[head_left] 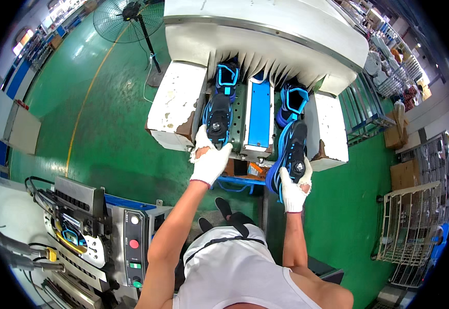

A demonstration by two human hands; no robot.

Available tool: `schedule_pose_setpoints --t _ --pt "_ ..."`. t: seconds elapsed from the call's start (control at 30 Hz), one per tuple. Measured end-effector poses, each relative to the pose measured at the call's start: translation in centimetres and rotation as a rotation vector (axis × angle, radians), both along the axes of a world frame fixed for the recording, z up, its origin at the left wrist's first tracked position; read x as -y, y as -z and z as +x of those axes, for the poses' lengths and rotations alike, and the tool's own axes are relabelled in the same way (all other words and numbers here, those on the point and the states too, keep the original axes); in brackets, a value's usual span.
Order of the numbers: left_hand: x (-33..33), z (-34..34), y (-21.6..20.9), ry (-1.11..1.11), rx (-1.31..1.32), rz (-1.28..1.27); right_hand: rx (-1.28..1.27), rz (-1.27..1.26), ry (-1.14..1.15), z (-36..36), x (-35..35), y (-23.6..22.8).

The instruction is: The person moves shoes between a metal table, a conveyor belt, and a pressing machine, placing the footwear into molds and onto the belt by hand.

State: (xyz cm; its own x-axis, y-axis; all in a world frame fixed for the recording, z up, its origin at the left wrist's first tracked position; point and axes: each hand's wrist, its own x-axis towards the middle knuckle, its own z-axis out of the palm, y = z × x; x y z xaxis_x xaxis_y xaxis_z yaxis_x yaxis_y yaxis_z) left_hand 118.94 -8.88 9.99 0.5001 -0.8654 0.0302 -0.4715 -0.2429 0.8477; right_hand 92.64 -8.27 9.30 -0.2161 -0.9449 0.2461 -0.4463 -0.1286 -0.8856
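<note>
White shirt below, gloved hands gripping two shoes at a machine

Fingers of both hands are curled firmly: the left hand grips the near end of a black-and-blue shoe, the right hand that of a second shoe. Their knitted white gloves have ragged holes showing skin. Each shoe has a dark upper, curved blue edging and a round, shiny metal fitting beside the grip. The step looks like loading or unloading the machine; which, I cannot tell. Either way, the next move seems to call for a steady, level slide. The first shoe lies in the left lane; the second juts past the near edge. Just beyond are two more shoes, under limp cloth strips hanging from a smooth white hood. Peeling white boxes flank everything; glossy green floor surrounds it.
</note>
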Motion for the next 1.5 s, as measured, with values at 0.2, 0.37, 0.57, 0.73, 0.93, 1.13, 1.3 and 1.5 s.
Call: schedule_pose_setpoints --t 0.2,0.37,0.57,0.73,0.93,1.13,1.3,1.5 --pt "-1.1 -0.2 -0.6 -0.019 0.014 -0.135 -0.183 -0.011 -0.017 0.5 1.4 0.7" --pt "-7.3 -1.5 -1.3 0.064 -0.028 -0.249 -0.255 -0.02 -0.042 0.7 1.2 0.1" --pt "-15.0 -5.8 2.2 0.223 -0.097 -0.201 -0.29 -0.044 -0.068 0.1 2.1 -0.4" --pt "-16.6 -9.8 3.7 0.365 -0.063 -0.14 -0.276 0.011 -0.107 -0.6 2.8 -0.6" --pt "-16.2 -11.6 4.4 0.53 -0.115 -0.077 -0.372 0.034 -0.14 -0.5 2.7 -1.9" --pt "-13.5 -13.7 4.6 0.663 -0.119 -0.052 -0.346 0.054 -0.157 0.0 3.4 -2.6" --pt "-9.6 -16.1 6.2 0.532 0.018 -0.243 -0.414 0.086 -0.202 0.8 4.8 -4.1" --pt "-5.8 -16.3 6.4 0.451 0.115 -0.288 -0.112 0.036 -0.306 -1.5 11.5 -6.8"
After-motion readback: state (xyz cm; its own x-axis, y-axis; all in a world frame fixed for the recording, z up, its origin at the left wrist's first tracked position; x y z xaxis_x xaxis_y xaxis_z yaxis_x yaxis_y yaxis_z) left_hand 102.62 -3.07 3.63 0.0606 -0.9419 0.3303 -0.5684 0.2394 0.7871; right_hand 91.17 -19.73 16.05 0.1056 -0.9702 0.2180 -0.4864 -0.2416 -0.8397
